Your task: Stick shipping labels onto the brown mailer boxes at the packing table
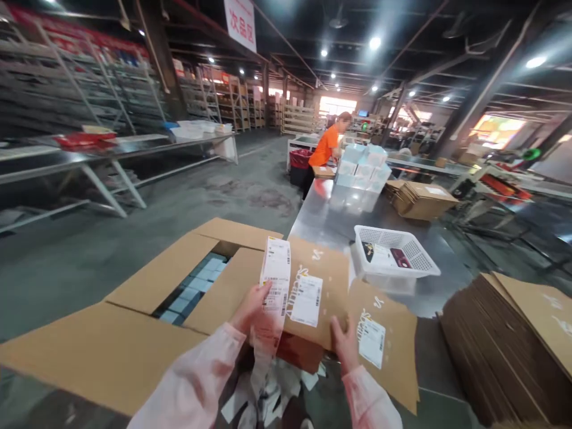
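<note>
Head view: right hand (pixel 344 341) holds cardboard (pixel 334 292) edge; blurred floor (pixel 152 220) seems open.

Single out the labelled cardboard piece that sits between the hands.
The cardboard piece with the label strip along its left edge, between left hand and right hand; the similar labelled piece lies farther right.

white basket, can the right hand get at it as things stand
Probably not at once: the right hand is gripping the cardboard. Once freed, it likely could with a forward stretch, as nothing covers the basket.
</note>
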### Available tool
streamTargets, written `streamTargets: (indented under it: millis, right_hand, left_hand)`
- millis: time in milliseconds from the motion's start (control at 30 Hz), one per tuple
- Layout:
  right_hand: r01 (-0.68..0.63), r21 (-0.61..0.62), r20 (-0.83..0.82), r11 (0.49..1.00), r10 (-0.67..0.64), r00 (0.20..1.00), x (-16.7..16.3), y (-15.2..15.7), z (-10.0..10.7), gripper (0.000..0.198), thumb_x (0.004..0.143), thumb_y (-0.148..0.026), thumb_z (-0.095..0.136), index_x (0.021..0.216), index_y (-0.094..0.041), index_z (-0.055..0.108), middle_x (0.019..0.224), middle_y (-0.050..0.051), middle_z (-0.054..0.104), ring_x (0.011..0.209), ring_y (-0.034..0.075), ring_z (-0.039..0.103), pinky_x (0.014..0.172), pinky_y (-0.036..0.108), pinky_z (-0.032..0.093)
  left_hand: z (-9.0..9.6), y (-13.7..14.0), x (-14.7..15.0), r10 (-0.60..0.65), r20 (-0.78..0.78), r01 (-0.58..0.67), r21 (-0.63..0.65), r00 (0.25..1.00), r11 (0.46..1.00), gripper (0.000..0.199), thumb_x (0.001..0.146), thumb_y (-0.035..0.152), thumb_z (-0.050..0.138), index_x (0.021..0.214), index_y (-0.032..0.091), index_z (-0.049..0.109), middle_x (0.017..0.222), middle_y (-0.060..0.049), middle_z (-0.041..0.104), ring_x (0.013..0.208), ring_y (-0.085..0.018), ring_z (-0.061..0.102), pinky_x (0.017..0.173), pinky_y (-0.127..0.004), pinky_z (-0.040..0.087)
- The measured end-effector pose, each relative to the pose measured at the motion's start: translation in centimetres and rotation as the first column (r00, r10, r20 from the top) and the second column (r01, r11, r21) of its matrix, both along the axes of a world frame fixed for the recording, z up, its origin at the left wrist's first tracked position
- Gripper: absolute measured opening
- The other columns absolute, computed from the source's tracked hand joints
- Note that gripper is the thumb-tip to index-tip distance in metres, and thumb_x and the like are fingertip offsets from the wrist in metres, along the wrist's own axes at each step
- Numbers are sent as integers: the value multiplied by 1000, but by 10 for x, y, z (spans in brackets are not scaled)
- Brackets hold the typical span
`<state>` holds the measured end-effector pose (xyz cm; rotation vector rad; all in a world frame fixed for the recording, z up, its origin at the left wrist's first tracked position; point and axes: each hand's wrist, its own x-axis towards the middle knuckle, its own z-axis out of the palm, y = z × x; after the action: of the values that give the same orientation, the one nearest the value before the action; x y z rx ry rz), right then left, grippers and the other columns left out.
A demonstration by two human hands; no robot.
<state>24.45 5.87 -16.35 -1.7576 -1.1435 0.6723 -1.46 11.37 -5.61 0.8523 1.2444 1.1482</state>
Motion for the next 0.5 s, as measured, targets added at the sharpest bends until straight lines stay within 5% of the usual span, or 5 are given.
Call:
streamTargets:
  millis: [133, 233, 367, 433, 500]
  right_hand:
    - [302, -6, -43, 953, -302, 952, 102, -40, 42, 91, 64, -71, 49, 130, -8, 47, 125, 21, 59, 112, 32, 58, 95, 44, 47]
    - [415, -156, 177, 896, -388, 905, 143, -59, 72, 87, 49, -65, 62, 117, -12, 59, 114, 24, 62, 108, 41, 57, 88, 55, 47]
    - [-84, -187, -77, 979, 71, 994, 67, -60, 94, 77, 45, -60, 73, 108, -17, 63, 106, 19, 67, 99, 37, 62, 83, 52, 51]
    - [-385, 1, -387, 923, 355, 851, -1, -59, 96, 71, 54, -61, 73, 110, -19, 61, 108, 14, 69, 97, 31, 65, 87, 48, 51]
    - [-385, 82, -475, 919, 376, 796, -59, -62, 96, 57, 66, -61, 67, 102, -17, 63, 103, 14, 71, 95, 30, 66, 88, 48, 51]
  left_hand:
    - [19, -35, 6, -29, 279, 43, -44, 960, 998, 47, 63, 54, 74, 83, 11, 67, 82, -12, 74, 77, -25, 69, 68, -33, 55]
    - [23, -64, 9, -85, 302, 85, 13, 950, 996, 51, 61, 49, 78, 94, 12, 66, 85, -8, 74, 74, -22, 68, 66, -29, 53]
    - [14, -96, 19, -252, 220, 239, 82, 943, 967, 49, 68, 48, 74, 103, 15, 66, 88, -7, 73, 75, -20, 67, 68, -28, 53]
    - [10, -103, 26, -361, 161, 344, 123, 919, 931, 46, 67, 46, 75, 100, 14, 69, 89, -9, 73, 79, -22, 66, 71, -29, 52]
    - [10, -104, 29, -375, 172, 348, 167, 911, 922, 45, 64, 41, 79, 99, 14, 70, 94, -10, 73, 88, -24, 65, 79, -30, 51]
